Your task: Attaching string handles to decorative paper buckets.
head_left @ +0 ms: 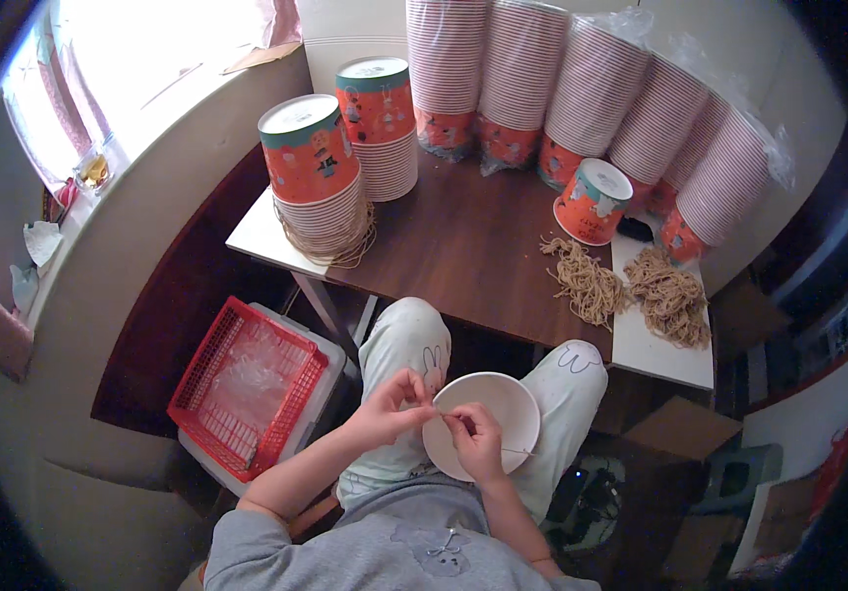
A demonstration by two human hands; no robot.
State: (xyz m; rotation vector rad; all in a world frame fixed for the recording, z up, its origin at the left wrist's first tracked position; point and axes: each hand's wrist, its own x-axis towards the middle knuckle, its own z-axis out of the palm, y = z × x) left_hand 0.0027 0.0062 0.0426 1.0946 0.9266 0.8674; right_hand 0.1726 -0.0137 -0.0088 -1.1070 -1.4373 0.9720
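Observation:
A round white paper bucket [515,419] rests in my lap between my knees, its open mouth facing up. My left hand [396,406] is over the bucket's left rim, thumb and forefinger pinched together. Close beside it, my right hand [473,433] is over the bucket's opening with its fingers also pinched. A thin cord [517,451] shows at the right hand and trails toward the right rim. Both sets of fingertips nearly meet around a short piece of it, mostly hidden by the fingers.
Two tan cord bundles [587,284] [667,295] lie at the table's right. One upturned orange bucket [591,209] stands behind them. Nested buckets [316,167] with cord looped round them stand left. Tall plastic-wrapped stacks [518,69] line the back. A red basket [188,384] sits low left.

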